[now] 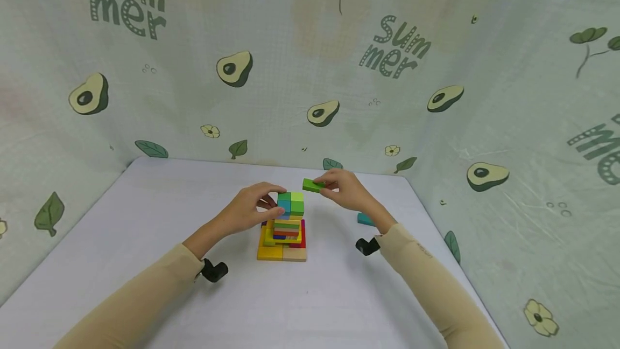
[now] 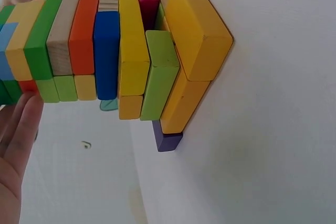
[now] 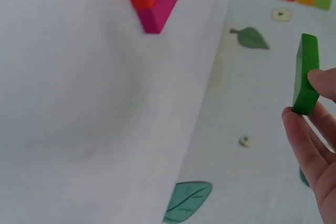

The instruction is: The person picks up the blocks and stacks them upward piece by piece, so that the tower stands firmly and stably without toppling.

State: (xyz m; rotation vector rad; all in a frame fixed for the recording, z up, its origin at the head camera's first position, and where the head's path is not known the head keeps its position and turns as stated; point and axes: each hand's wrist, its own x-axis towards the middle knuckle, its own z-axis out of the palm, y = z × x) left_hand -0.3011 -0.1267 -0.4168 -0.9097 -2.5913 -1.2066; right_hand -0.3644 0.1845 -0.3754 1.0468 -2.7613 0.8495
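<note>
A tower of coloured wooden blocks (image 1: 289, 233) rises from a flat base of yellow and tan pieces. At its top, my left hand (image 1: 249, 208) holds the left side, thumb against the front of a blue block (image 1: 284, 207) and index finger at the back corner. The left wrist view shows its fingers (image 2: 23, 129) touching the upper blocks. To the right and a little above the tower top, my right hand (image 1: 343, 188) pinches a green block (image 3: 306, 74) between thumb and fingers. That block is in the air, apart from the tower.
A teal block (image 1: 365, 220) lies on the white table (image 1: 310, 311), behind the right wrist. A curtain with avocado and leaf prints (image 1: 271, 31) encloses the back and sides. Black wrist cameras hang beneath both wrists.
</note>
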